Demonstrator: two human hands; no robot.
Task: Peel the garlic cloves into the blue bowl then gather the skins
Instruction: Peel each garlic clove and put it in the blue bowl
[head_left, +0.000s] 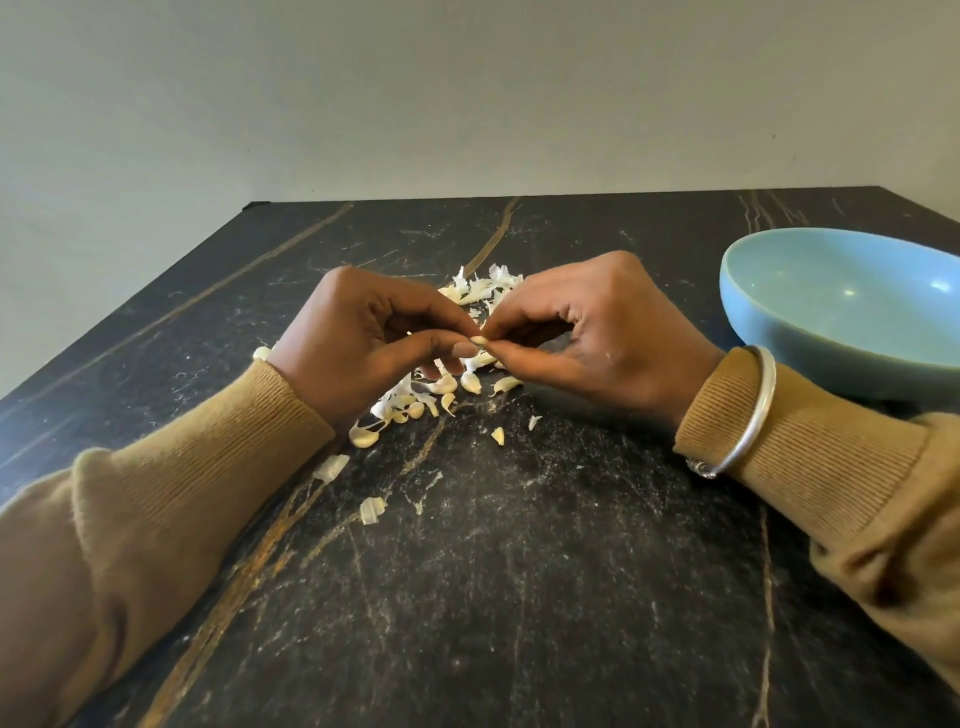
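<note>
We hold one small garlic clove (479, 341) between the fingertips of both hands, pinched just above the dark surface (519, 571) and near the middle of the view. Our left hand (363, 343) curls around it from one side, thumb and forefinger closed onto the clove, and our right hand (587, 338) meets it from the other side with the same tight pinch, so the two sets of fingertips touch at the clove. Only the pale tip of the clove shows; we cannot tell how much skin it carries. Right under and behind the hands lies a loose heap of garlic cloves and skins (441, 389), some pieces reaching past the fingers toward the far edge. A few stray skins (372, 510) lie apart from the heap, nearer to us, between our forearms. The blue bowl (831, 312) stands on the surface to the right, beside our right wrist; the part of its inside that we see holds nothing. A silver bangle (759, 410) sits over the cuff of the tan sleeve (810, 447) on that arm. A plain pale wall (467, 93) rises behind the surface.
</note>
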